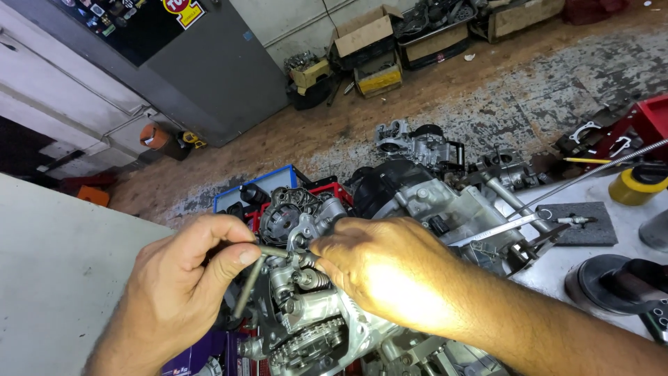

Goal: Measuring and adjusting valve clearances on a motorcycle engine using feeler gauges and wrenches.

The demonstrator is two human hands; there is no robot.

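A grey metal engine point(417, 209) lies on a workbench, its open cylinder head with valve springs and a cam sprocket point(309, 341) facing me. My left hand point(181, 292) pinches an L-shaped metal hex key point(252, 282) between thumb and fingers, its short end pointing into the head. My right hand point(383, 271) rests on the head, fingertips closed around a small part by the rocker arms; what they hold is hidden.
A white bench surface point(56, 278) sits to the left. A flat wrench point(490, 233), a dark foam pad with a spark plug point(577, 221), a yellow tape roll point(633, 186) and a black pulley point(612, 282) lie right. Another engine point(417, 143), boxes and a blue-red case point(278, 184) stand on the floor.
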